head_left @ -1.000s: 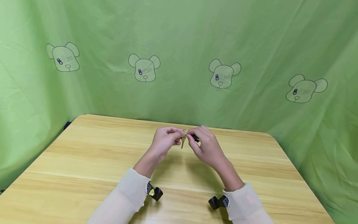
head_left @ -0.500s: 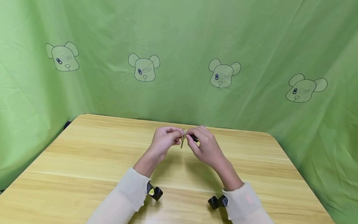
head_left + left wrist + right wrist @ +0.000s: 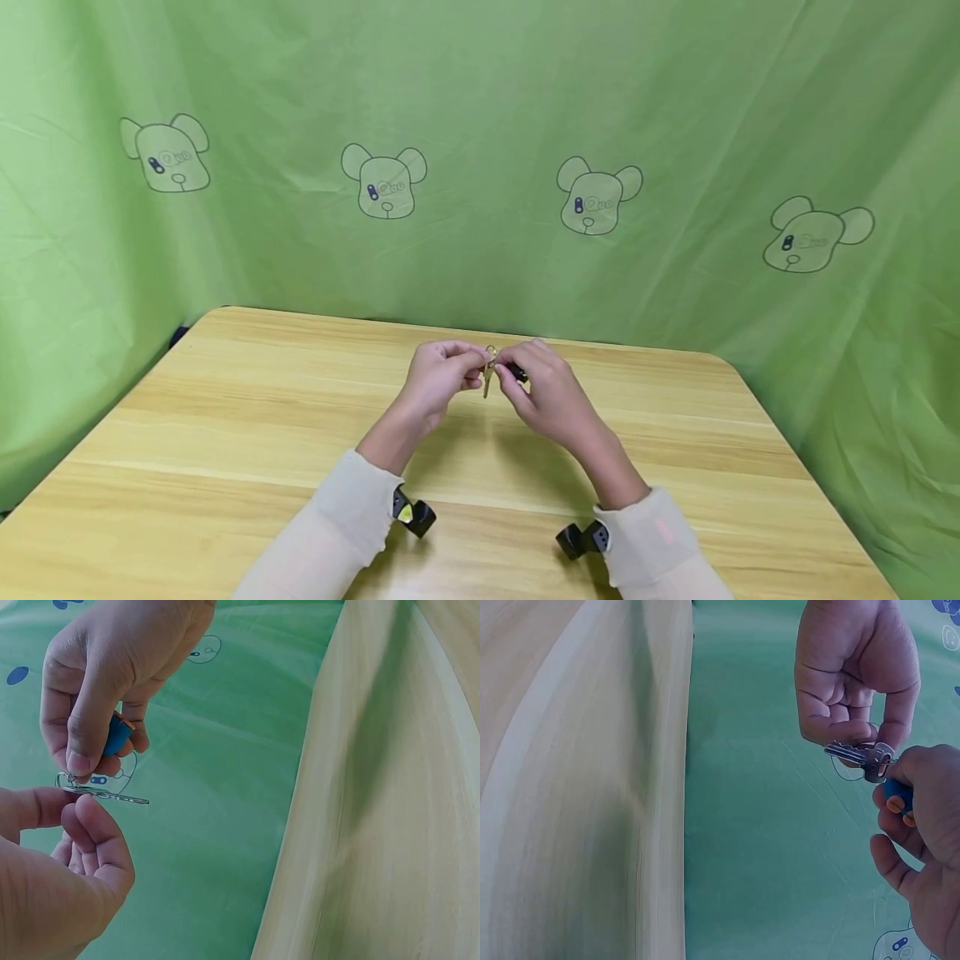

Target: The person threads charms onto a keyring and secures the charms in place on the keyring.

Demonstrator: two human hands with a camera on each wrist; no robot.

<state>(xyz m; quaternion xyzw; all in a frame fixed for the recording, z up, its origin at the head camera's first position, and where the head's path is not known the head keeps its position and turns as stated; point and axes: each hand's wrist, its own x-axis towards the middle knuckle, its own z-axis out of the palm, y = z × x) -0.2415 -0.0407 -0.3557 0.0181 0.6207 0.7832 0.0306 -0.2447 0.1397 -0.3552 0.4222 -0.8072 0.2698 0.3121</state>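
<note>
A small metal key point(image 3: 845, 754) hangs with its blade pointing down in the head view, between my two hands over the far part of the table. Thumb and index finger of my left hand point(image 3: 438, 379) pinch the wire key ring point(image 3: 491, 350) at the head of the key. My right hand point(image 3: 551, 387) curls round a blue and orange keychain charm point(image 3: 117, 736), which looks dark in the head view. Its thumb and index fingertip are right at the ring, against the left fingertips. Fingers hide most of the charm and part of the ring.
Both hands are above a light wood-grain table point(image 3: 262, 400) with rounded far corners. Green curtains point(image 3: 480, 267) printed with bear heads enclose the back and sides. Black wrist cameras point(image 3: 422, 517) stick out from both pale sleeves point(image 3: 322, 525).
The right hand has shifted slightly left, closer to the left fingertips. The key has moved slightly left with it. The left hand keeps its pinch, almost still.
</note>
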